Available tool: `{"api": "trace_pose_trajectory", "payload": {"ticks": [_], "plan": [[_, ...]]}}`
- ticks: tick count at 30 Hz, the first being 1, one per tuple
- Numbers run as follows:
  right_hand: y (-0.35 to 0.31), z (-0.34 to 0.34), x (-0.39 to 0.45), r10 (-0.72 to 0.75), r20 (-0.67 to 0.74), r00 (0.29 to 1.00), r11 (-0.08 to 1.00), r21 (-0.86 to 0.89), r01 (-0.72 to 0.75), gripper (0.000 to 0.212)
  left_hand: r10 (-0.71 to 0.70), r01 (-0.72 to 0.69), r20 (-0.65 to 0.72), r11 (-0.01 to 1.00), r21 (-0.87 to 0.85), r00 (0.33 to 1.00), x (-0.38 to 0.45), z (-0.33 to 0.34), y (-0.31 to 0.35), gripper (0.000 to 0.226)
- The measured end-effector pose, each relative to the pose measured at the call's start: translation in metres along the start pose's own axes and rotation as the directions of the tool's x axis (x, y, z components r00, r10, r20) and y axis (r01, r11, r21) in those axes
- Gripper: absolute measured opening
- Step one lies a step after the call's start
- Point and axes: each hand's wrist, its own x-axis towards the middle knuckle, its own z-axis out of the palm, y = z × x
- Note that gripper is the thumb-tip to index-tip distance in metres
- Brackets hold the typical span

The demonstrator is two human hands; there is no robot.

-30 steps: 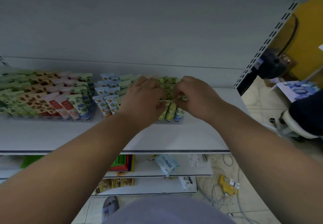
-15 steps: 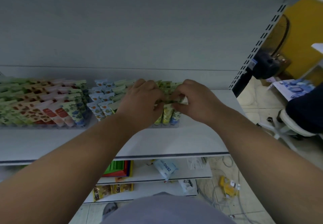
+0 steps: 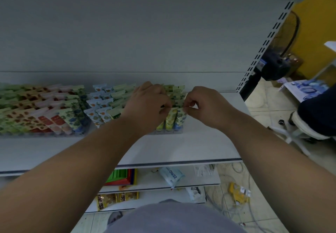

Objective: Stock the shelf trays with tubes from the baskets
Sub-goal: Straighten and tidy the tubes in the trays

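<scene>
Two clear trays hold rows of patterned tubes on the white shelf [image 3: 200,147]. The left tray [image 3: 43,134] carries red, pink and green tubes. The right tray [image 3: 169,132] carries blue and yellow-green tubes [image 3: 171,120]. My left hand [image 3: 147,105] lies over the middle of the right tray, fingers curled on the crimped tops of the front tubes. My right hand [image 3: 201,105] pinches the top edge of the front right blue-capped tube [image 3: 181,117]. The tubes under my left hand are hidden. No basket is in view.
The shelf's back panel [image 3: 145,32] rises behind the trays and a slotted upright [image 3: 269,38] stands at the right. Lower shelves hold packets [image 3: 171,175] and coloured boxes [image 3: 121,176]. Cables and a yellow item [image 3: 238,192] lie on the floor. A fan [image 3: 280,54] and a chair [image 3: 309,123] stand at the right.
Both hands stay on the front tubes of the right tray. My hands have drawn slightly apart, the right one now pinching the rightmost tube's top edge.
</scene>
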Motion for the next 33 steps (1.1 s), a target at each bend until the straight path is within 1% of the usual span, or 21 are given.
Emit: {"api": "trace_pose_trajectory", "payload": {"ticks": [4,7,10,15,17,19,21,24,27,33], "plan": [[-0.001,0.000,-0.001,-0.004,-0.021,1.000,1.000,-0.019,0.004,0.011,-0.013,0.013,-0.010,1.000,-0.005,1.000,-0.002,0.000,0.001,0.015],[-0.004,-0.001,-0.001,-0.016,-0.047,0.999,1.000,-0.021,0.015,0.016,-0.041,0.041,-0.018,0.999,-0.016,0.999,-0.008,-0.006,-0.001,0.022],[-0.012,0.001,0.002,-0.043,-0.062,0.997,0.999,-0.010,0.042,0.012,-0.066,0.063,-0.080,0.997,-0.040,0.995,-0.019,-0.020,-0.008,0.026],[-0.037,0.008,0.015,-0.084,-0.046,0.995,0.996,0.026,0.086,0.012,-0.130,0.136,-0.121,0.990,0.043,0.984,-0.036,-0.039,-0.029,0.024],[-0.048,0.012,0.022,-0.106,-0.022,0.994,0.994,0.017,0.106,0.014,-0.129,0.136,-0.090,0.987,0.080,0.988,-0.036,-0.042,-0.035,0.023],[-0.056,0.018,0.028,-0.111,0.012,0.994,0.993,-0.028,0.111,0.019,-0.121,0.123,-0.029,0.987,0.100,0.992,-0.035,-0.044,-0.041,0.022],[-0.061,0.024,0.034,-0.103,0.035,0.994,0.993,-0.061,0.105,0.021,-0.118,0.115,0.026,0.987,0.110,0.993,-0.035,-0.045,-0.045,0.026],[-0.067,0.030,0.041,-0.077,0.058,0.995,0.994,-0.078,0.082,0.023,-0.088,0.079,0.076,0.991,0.108,0.993,-0.037,-0.046,-0.049,0.034],[-0.073,0.033,0.044,-0.057,0.060,0.997,0.995,-0.077,0.061,0.017,-0.060,0.050,0.105,0.994,0.094,0.993,-0.037,-0.046,-0.053,0.035],[-0.076,0.036,0.046,-0.002,0.063,0.998,0.994,-0.109,0.009,0.007,-0.010,0.000,0.150,0.998,0.067,0.989,-0.033,-0.045,-0.060,0.021]]}}
